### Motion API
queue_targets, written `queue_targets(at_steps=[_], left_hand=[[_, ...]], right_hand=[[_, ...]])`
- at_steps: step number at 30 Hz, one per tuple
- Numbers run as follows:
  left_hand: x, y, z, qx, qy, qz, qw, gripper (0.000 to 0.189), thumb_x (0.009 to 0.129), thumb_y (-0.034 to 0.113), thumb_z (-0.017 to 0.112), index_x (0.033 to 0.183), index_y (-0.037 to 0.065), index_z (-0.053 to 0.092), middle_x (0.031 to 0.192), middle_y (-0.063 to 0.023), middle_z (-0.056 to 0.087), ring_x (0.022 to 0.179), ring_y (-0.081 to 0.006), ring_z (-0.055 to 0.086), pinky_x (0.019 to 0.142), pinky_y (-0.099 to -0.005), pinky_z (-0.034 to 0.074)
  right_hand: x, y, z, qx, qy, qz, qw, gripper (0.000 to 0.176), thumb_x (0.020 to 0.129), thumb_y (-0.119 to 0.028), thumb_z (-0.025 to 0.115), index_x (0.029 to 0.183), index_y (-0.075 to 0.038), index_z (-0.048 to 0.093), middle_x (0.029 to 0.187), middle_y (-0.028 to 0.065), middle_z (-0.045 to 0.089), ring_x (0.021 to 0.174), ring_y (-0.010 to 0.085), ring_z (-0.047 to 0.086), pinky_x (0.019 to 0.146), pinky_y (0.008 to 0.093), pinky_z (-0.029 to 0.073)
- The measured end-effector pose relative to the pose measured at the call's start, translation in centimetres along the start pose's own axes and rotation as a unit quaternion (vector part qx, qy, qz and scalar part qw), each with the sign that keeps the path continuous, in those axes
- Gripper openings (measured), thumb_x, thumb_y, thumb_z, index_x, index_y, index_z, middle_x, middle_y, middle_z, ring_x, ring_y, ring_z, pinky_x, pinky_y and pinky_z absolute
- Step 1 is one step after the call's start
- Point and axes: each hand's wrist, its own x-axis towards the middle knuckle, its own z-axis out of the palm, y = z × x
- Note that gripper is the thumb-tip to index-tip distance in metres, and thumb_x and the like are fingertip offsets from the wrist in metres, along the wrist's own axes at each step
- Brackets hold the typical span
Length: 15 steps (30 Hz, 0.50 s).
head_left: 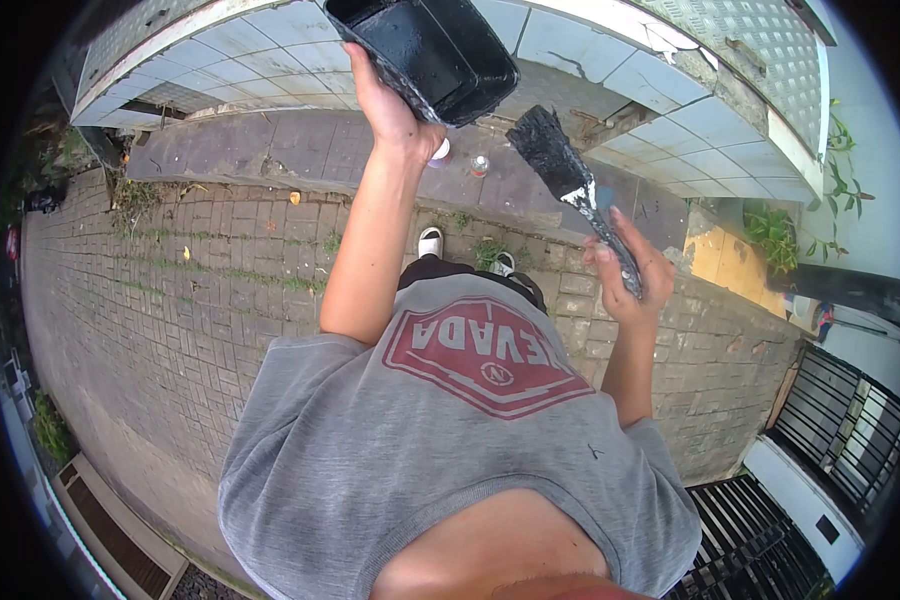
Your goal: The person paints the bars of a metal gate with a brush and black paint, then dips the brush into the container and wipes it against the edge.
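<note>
My left hand [395, 108] is wrapped round the near left side of a black paint tray [435, 60], whose inside is coated with wet-looking black paint. To the right, my right hand [635, 262] grips the handle of a paintbrush [560, 165]. Its wide bristles are covered in black and point up and to the left, below and right of the tray, not touching it. White and black smears mark the brush's ferrule and handle.
A tiled ledge [260, 60] with cracked tiles runs across the top. Below it a grey step [310, 150] holds a small clear container [480, 165] and a white-lidded one [441, 150]. Brick paving [240, 250] spreads around my feet; plants [770, 238] and a black gate [840, 415] stand right.
</note>
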Motion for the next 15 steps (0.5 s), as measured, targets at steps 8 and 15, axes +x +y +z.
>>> queue_targets(at_steps=[8,15], left_hand=[[-0.5,-0.7,-1.1,0.048,-0.061,-0.193,0.978,0.084,0.099,0.073,0.025,0.141,0.006,0.052,0.130,-0.0195,0.063,0.117,-0.0356,0.064,0.095,-0.0524,0.055],[-0.9,-0.1,-1.3,-0.029,-0.078,-0.379,0.922,0.080,0.102,0.066,0.029,0.149,0.003,0.041,0.147,-0.0285,0.047,0.133,-0.0505,0.048,0.106,-0.0754,0.039]], right_hand=[[2.9,-0.1,1.1,0.184,-0.019,0.053,0.981,0.022,0.087,0.004,0.071,0.108,0.010,0.070,0.077,0.0156,0.071,0.059,0.0159,0.066,0.051,0.0248,0.050],[5.5,0.1,0.5,0.384,0.145,0.258,0.875,0.018,0.093,-0.006,0.062,0.101,0.009,0.068,0.064,0.0117,0.061,0.043,0.0136,0.050,0.035,0.0261,0.038]])
